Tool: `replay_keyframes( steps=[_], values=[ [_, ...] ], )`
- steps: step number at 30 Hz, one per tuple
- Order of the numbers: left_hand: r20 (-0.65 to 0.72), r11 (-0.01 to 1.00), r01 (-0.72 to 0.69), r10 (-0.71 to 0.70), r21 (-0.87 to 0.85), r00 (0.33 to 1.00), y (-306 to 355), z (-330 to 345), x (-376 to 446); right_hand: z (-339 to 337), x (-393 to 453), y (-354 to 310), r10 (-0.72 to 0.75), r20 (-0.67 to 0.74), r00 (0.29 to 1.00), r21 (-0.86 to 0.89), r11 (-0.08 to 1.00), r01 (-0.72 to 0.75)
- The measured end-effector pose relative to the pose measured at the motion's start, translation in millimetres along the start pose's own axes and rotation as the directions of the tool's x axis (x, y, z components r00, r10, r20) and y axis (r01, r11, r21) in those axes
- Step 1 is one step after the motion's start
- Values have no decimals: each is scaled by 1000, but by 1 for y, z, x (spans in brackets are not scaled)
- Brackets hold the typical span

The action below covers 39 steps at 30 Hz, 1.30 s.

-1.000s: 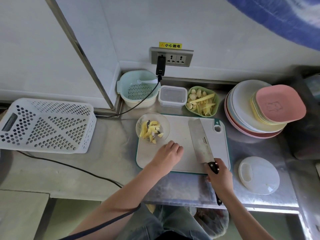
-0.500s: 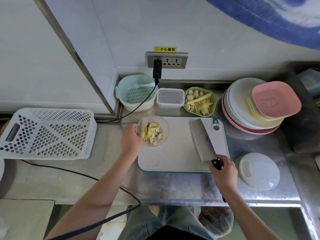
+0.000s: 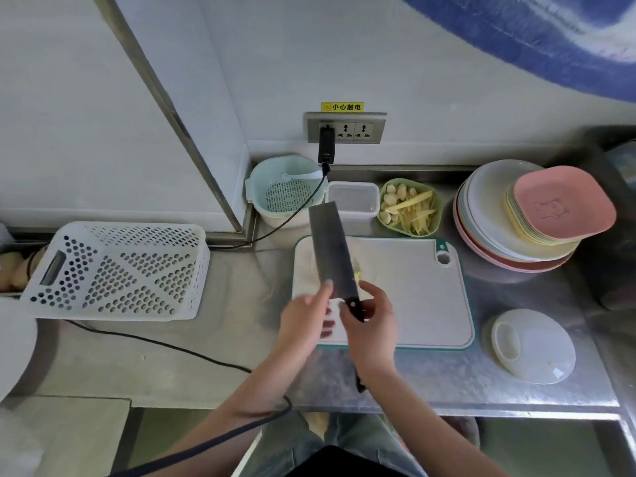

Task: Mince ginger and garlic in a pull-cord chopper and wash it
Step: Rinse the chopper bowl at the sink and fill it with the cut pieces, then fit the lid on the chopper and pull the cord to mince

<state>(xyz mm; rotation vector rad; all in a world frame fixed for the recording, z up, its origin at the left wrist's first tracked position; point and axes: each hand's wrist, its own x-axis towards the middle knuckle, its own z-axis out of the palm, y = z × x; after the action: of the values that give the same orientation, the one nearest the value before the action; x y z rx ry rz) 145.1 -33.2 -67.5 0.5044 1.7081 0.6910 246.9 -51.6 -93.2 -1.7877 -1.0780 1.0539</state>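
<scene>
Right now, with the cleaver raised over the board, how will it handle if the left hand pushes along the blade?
The cleaver looks rigid, a broad flat steel blade, so it likely won't flex. It is probably blade-heavy: the right hand holds only the short handle. The left hand has a fingertip on the flat side; that smooth face, possibly wet with ginger bits, may be slippery.

A kitchen, probably a commercial one: a stainless-steel table point(image 3: 447, 376) carries a cutting board point(image 3: 413, 290), stacked plates point(image 3: 499, 232), a colander point(image 3: 285, 197) and a bowl of garlic and ginger point(image 3: 409, 210).
</scene>
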Motion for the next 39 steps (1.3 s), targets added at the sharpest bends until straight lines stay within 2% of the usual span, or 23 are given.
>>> replay_keyframes(
  steps=[2,5,7,10,13,17,19,20,21,23,24,25,27,29,31,33,36,38,39],
  values=[
    [160,983,180,-173,-30,972,-10,-5,-13,19,-8,-8,63,61,996,68,995,-68],
    [199,958,265,-241,-109,950,-21,-18,-19,38,-21,-9,71,148,986,101,991,-86],
    [161,968,217,-195,-128,967,-27,-25,-16,48,-30,-7,10,228,974,69,997,-27],
    [65,994,107,-104,-40,992,-36,-31,-5,55,-34,-4,-43,368,929,14,999,40],
    [10,998,58,-59,26,998,-44,-26,-1,44,-19,0,-64,568,821,-119,980,158],
    [44,990,-27,22,139,999,-54,-6,-4,5,11,5,-47,759,649,-198,933,299],
    [81,982,-39,24,186,996,-54,-2,-2,-14,24,8,-32,771,637,-250,904,347],
    [87,969,-52,32,241,996,-52,-3,0,-23,28,9,-48,736,675,-255,904,342],
    [86,942,-78,53,326,995,-50,-7,3,-33,32,10,-97,653,751,-250,909,334],
    [86,825,-142,113,547,990,-52,-11,14,-60,43,17,-238,304,923,-295,897,328],
    [100,750,-163,128,641,987,-53,-14,19,-77,50,23,-277,99,956,-384,875,294],
    [124,683,-182,134,707,983,-54,-15,22,-95,59,31,-264,-62,962,-499,844,200],
    [186,589,-232,138,774,973,-55,-14,27,-133,76,47,-48,-225,973,-654,748,-114],
    [222,496,-286,185,820,957,-57,-11,31,-163,86,63,215,-262,941,-683,647,-338],
    [224,380,-314,264,870,938,-58,-8,36,-184,94,79,351,-248,903,-697,583,-418],
    [231,281,-324,320,903,919,-57,-6,40,-198,101,88,399,-230,888,-730,533,-429],
    [274,175,-339,313,924,909,-50,-8,46,-205,114,92,385,-195,902,-757,525,-388],
    [260,183,-344,370,921,892,-44,-10,46,-210,122,94,357,-236,904,-734,545,-406],
    [232,205,-351,446,914,865,-40,-10,45,-212,125,97,366,-245,898,-727,543,-420]
  ],
)
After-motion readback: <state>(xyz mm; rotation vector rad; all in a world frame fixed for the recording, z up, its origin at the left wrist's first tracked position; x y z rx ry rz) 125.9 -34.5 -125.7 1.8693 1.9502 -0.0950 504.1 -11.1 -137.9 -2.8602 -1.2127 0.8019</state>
